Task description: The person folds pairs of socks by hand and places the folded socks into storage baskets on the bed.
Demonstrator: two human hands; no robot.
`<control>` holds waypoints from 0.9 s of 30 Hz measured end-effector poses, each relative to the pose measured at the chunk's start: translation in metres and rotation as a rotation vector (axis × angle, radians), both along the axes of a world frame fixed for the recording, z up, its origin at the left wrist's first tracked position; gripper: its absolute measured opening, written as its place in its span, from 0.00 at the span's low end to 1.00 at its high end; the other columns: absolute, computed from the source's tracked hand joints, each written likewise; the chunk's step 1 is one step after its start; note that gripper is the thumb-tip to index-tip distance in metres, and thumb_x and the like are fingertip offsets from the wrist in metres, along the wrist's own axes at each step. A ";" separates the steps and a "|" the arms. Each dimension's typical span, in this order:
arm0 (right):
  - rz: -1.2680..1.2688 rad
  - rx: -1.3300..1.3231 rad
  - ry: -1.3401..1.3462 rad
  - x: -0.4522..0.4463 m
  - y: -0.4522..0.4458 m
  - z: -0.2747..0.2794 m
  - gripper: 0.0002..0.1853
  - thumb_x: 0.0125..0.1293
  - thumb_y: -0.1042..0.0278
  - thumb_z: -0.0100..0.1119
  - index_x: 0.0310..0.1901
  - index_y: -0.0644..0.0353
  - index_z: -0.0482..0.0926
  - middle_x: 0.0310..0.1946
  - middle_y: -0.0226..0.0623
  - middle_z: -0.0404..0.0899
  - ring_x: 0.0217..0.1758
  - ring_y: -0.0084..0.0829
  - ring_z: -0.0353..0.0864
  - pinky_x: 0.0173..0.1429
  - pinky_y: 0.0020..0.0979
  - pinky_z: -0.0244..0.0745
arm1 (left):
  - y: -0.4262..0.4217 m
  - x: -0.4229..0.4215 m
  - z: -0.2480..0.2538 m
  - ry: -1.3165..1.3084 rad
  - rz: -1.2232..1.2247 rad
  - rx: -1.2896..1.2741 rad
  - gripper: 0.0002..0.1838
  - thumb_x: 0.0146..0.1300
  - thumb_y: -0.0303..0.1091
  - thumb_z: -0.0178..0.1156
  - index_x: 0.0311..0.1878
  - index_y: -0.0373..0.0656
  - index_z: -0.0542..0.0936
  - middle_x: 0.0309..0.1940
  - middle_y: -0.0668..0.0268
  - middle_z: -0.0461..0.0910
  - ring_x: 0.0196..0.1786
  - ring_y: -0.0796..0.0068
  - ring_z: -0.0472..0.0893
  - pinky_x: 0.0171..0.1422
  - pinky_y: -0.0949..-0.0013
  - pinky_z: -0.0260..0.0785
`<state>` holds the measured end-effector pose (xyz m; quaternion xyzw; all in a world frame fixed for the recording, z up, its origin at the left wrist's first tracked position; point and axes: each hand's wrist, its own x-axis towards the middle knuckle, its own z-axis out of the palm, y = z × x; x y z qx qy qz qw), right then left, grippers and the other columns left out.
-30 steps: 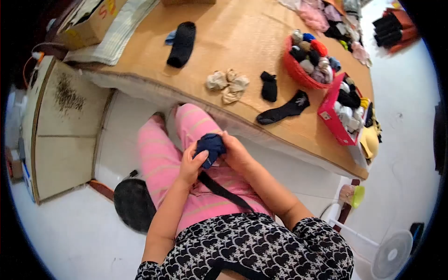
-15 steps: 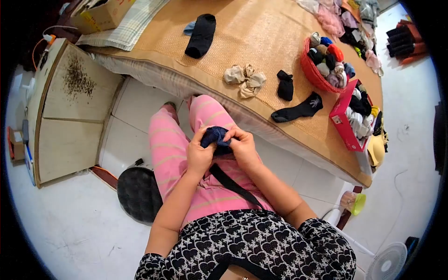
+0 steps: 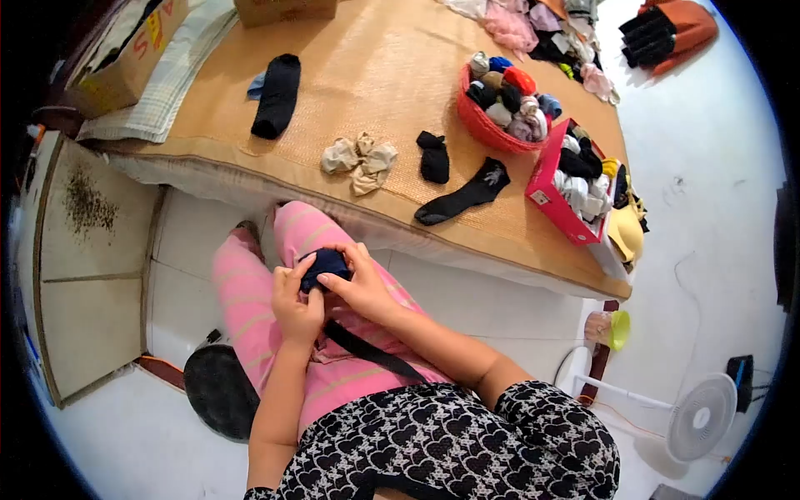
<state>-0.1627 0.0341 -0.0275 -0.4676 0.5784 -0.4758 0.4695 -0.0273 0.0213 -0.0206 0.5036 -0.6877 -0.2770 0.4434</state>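
Observation:
Above the pink striped trousers, a dark navy sock [image 3: 325, 267] is bunched into a compact ball. My left hand [image 3: 297, 307] grips it from the left, and my right hand [image 3: 362, 285] presses it from the right with the thumb across its front. Fingers cover part of the sock. On the woven mat beyond lie crumpled beige socks [image 3: 372, 167], a small folded black sock [image 3: 433, 157] and a flat black sock [image 3: 463, 194]. Farther left, a long black sock [image 3: 277, 96] lies partly over a light blue piece [image 3: 256, 86].
A red basket [image 3: 483, 125] of balled socks and a pink box [image 3: 546, 179] of socks stand on the bed's right. A clothes pile [image 3: 558, 33] lies behind them. There is a cabinet [image 3: 92, 325] at left, a black stool [image 3: 218, 392] below, and a white fan [image 3: 702, 417] at lower right.
The navy sock has gone from a loose, stretched opening to a tighter ball between both hands. The view has shifted, so the bed items appear farther left.

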 end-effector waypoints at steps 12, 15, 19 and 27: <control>-0.319 -0.363 0.427 -0.065 -0.015 0.002 0.22 0.43 0.83 0.60 0.45 0.60 0.74 0.41 0.40 0.65 0.46 0.37 0.69 0.53 0.31 0.67 | 0.016 -0.013 0.000 0.199 -0.238 0.231 0.10 0.56 0.14 0.53 0.35 0.36 0.82 0.27 0.71 0.71 0.25 0.83 0.72 0.29 0.81 0.65; -0.601 -0.388 0.451 -0.139 -0.029 0.003 0.20 0.45 0.83 0.61 0.43 0.60 0.74 0.44 0.39 0.67 0.49 0.34 0.69 0.59 0.32 0.65 | 0.017 -0.009 -0.007 0.343 -0.168 0.409 0.09 0.56 0.15 0.53 0.35 0.36 0.82 0.27 0.71 0.70 0.24 0.83 0.70 0.30 0.81 0.65; -0.904 -0.355 0.835 -0.270 -0.027 0.018 0.27 0.48 0.81 0.67 0.52 0.55 0.72 0.45 0.39 0.65 0.51 0.41 0.71 0.60 0.36 0.65 | 0.009 -0.005 -0.018 0.406 -0.075 0.435 0.09 0.57 0.16 0.53 0.35 0.36 0.82 0.27 0.72 0.69 0.26 0.86 0.70 0.28 0.81 0.65; -0.837 0.321 1.668 -0.420 0.010 0.017 0.23 0.59 0.67 0.62 0.58 0.44 0.76 0.45 0.36 0.72 0.53 0.40 0.73 0.67 0.49 0.59 | -0.001 -0.021 -0.029 0.355 -0.139 0.465 0.06 0.59 0.18 0.56 0.35 0.35 0.82 0.27 0.74 0.69 0.25 0.86 0.69 0.28 0.81 0.60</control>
